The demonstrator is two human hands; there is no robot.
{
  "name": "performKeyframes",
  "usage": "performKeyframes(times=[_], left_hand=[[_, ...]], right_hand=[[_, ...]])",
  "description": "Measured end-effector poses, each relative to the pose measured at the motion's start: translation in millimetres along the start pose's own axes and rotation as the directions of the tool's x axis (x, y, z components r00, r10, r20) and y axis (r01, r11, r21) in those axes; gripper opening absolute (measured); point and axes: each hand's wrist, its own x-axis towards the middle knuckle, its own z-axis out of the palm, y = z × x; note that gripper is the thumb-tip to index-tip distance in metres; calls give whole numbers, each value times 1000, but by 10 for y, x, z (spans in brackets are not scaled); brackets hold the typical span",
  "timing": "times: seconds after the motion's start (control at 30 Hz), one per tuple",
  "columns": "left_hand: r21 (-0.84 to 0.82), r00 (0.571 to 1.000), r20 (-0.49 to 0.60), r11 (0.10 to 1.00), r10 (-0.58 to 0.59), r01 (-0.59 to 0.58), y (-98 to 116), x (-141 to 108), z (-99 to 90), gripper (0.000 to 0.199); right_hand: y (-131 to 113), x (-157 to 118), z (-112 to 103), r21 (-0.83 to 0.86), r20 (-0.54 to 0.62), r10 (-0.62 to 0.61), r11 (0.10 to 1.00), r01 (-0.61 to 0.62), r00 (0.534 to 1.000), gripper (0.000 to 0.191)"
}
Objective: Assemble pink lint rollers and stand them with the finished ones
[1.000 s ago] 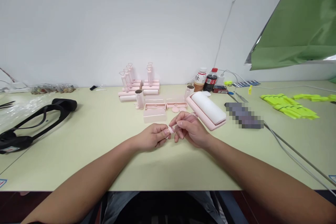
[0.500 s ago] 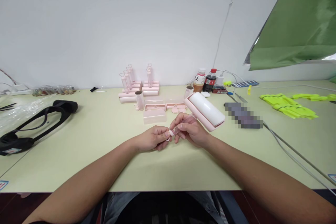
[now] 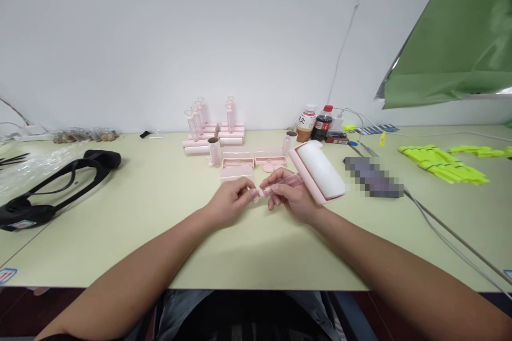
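Observation:
A lint roller (image 3: 322, 169) with a white roll in a pink holder tilts up to the right above the table. My right hand (image 3: 295, 200) is closed round its clear pink handle (image 3: 291, 181). The fingers of my left hand (image 3: 231, 203) pinch the small pale piece at the handle's end (image 3: 260, 193), partly hidden by the fingertips. Just beyond my hands lie open pink roller cases (image 3: 237, 162) with clear covers. On either side of them a roll (image 3: 215, 150) and another roll (image 3: 288, 141) stand upright.
Several finished-looking pink rollers (image 3: 196, 144) with heart-ended handles stand by the wall. Two drink bottles (image 3: 321, 123), a blurred dark phone-like item (image 3: 372, 177) and neon yellow strips (image 3: 444, 164) are to the right. A black headset-like frame (image 3: 60, 186) lies left.
My left hand has shifted slightly up and left at the handle's end, its fingers now more bent at the tip. The roller has turned slightly in my right hand.

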Motion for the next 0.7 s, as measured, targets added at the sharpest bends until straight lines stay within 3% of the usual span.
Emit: performKeyframes(times=[0.07, 0.17, 0.23, 0.33, 0.4, 0.47, 0.57, 0.63, 0.7], left_hand=[[198, 974, -199, 978, 112, -72, -37, 46, -98, 24], [437, 919, -328, 898, 219, -59, -139, 119, -238, 17], [528, 929, -319, 849, 188, 9, -224, 154, -288, 26], [559, 968, -249, 820, 24, 123, -338, 174, -285, 50], [544, 982, -181, 826, -56, 148, -387, 170, -258, 54], [509, 986, -143, 848, -82, 145, -405, 164, -236, 51], [348, 973, -220, 927, -67, 143, -371, 175, -237, 45], [84, 936, -328, 982, -132, 168, -319, 199, -262, 39], [-276, 881, -380, 943, -283, 184, -260, 227, -299, 36]], right_hand=[[7, 8, 7, -21, -37, -7, 1000, 6, 999, 18], [1, 10, 22, -62, -29, -5, 998, 3, 1000, 25], [-7, 9, 36, -117, -15, -3, 993, 1, 1000, 27], [-2, 13, 51, -196, -23, 29, 980, -33, 999, 29], [18, 15, 46, -202, -44, 51, 978, -59, 998, 36], [38, 9, 27, -229, -50, 55, 971, -65, 997, 43], [37, -19, -2, -325, -19, 29, 945, -33, 999, 42], [14, -43, -7, -359, -25, 24, 933, -31, 999, 39], [-8, -59, -2, -365, -25, 61, 929, -66, 998, 37]])
